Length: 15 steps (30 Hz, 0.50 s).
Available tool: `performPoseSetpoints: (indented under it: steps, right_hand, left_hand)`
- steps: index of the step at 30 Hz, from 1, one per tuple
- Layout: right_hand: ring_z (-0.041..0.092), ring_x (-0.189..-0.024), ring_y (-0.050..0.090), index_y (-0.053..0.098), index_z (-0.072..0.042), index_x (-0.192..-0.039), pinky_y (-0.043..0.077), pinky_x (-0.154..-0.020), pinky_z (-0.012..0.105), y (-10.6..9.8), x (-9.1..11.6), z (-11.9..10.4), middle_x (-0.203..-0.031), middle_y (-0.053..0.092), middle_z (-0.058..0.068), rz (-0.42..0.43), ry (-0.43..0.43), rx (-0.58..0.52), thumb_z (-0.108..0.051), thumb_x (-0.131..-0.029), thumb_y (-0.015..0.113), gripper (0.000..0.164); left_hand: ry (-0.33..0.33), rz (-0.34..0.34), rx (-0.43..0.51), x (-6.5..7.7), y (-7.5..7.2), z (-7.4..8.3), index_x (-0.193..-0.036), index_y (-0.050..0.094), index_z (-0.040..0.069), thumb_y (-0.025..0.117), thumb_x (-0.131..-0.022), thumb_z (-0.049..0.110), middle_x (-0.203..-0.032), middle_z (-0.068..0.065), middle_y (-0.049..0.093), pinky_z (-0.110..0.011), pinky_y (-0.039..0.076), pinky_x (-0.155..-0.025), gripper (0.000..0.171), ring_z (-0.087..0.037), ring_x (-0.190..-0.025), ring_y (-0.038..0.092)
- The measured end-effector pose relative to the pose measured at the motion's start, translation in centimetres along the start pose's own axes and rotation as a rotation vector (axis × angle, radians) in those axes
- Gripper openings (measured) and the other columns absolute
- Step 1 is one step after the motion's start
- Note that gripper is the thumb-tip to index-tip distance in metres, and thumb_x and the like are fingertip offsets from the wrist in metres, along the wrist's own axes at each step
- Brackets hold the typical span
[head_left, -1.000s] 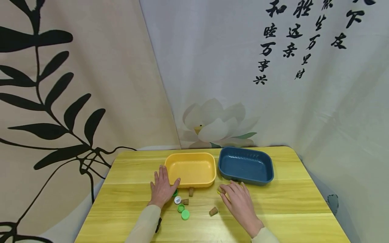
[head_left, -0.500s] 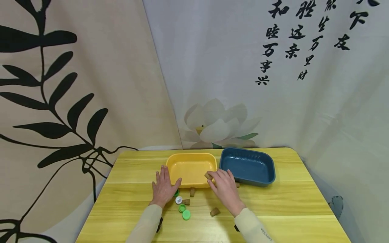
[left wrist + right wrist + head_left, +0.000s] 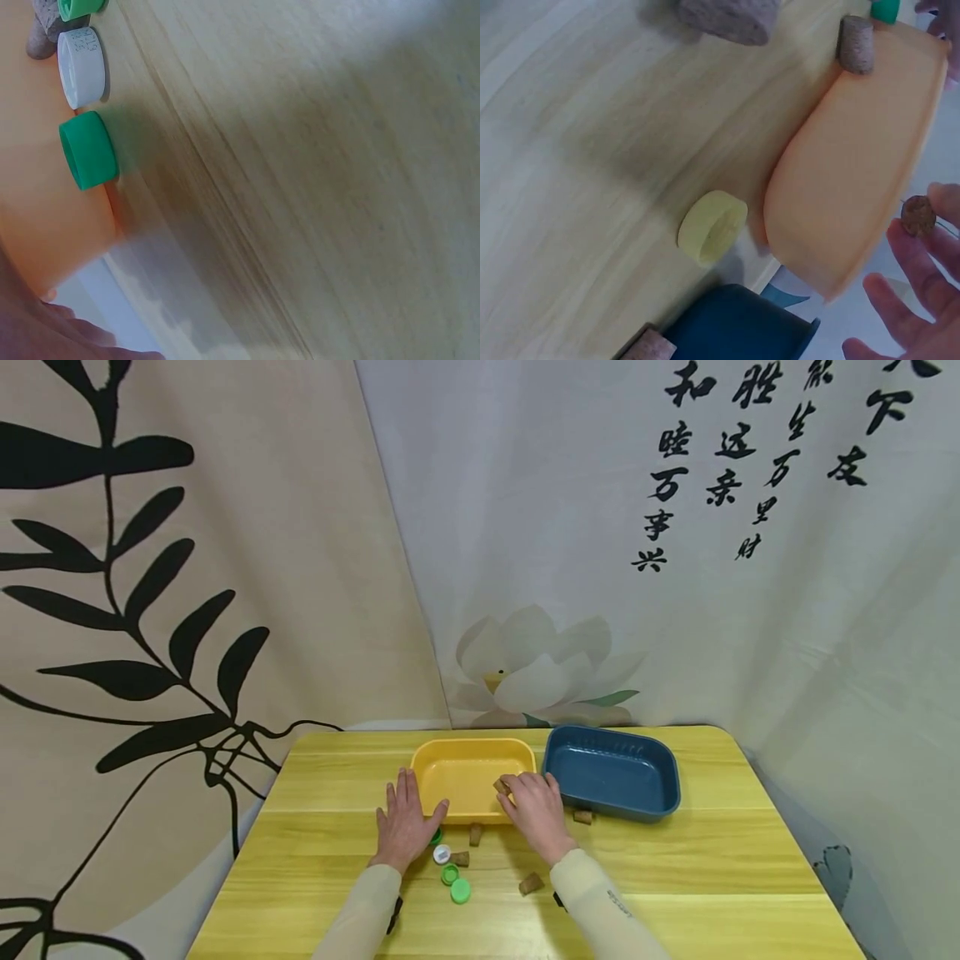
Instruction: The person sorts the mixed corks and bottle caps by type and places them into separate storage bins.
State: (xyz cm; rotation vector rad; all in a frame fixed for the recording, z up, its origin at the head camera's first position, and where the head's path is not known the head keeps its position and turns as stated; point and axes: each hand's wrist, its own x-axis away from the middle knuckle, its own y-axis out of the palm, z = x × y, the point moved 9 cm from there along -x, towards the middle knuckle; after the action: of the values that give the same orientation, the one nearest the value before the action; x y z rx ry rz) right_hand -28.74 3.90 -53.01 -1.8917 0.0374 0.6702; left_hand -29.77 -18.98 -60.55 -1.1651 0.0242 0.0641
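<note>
My right hand [image 3: 532,810] pinches a cork [image 3: 502,787] between thumb and fingers, over the front right part of the yellow tray [image 3: 457,768]. In the right wrist view the cork's round end [image 3: 918,216] shows at the fingertips, above the tray's rim. My left hand [image 3: 405,827] lies with fingers extended at the tray's left edge. Near that hand are a white cap [image 3: 442,854], several green caps [image 3: 461,891] and two corks [image 3: 475,834]. A yellow cap [image 3: 712,227] stands on its edge between the trays in the right wrist view; the right hand hides it in the head view.
A dark blue tray [image 3: 611,768] stands right of the yellow one. One cork [image 3: 582,817] lies in front of it, and another cork [image 3: 531,883] is on the wooden table [image 3: 712,877] near the right sleeve. A printed cloth [image 3: 525,527] hangs behind.
My right hand has moved left from the table in front of the blue tray to over the yellow tray, carrying the cork. The left hand has stayed at the tray's edge.
</note>
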Motion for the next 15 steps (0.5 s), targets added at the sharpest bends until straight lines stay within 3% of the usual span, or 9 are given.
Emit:
performPoseSetpoints:
  steps: [9, 15]
  right_hand:
    - [0.026, -0.096, 0.063, 0.072, -0.018, -0.103, 0.038, -0.097, 0.062, 0.74, -0.35, 0.13, -0.093, 0.069, 0.0, 0.0, 0.005, 0.036, -0.032, -0.085, 0.075, 0.023]
    - [0.027, -0.107, 0.06, 0.071, -0.017, -0.112, 0.034, -0.099, 0.064, 0.87, 0.21, 0.51, -0.104, 0.069, 0.001, -0.041, 0.014, 0.002, -0.035, -0.085, 0.075, 0.032]
  left_hand:
    - [0.01, 0.01, 0.014, -0.04, -0.18, 0.36, -0.155, 0.007, 0.004, 0.036, -0.089, 0.074, -0.161, -0.015, 0.002, -0.075, 0.018, -0.101, 0.1, -0.044, -0.143, 0.01]
    - [0.01, 0.033, 0.016, 0.11, -0.49, 0.2, -0.155, 0.01, 0.002, 0.045, -0.091, 0.067, -0.161, -0.017, 0.006, -0.075, 0.018, -0.1, 0.098, -0.046, -0.142, 0.012]
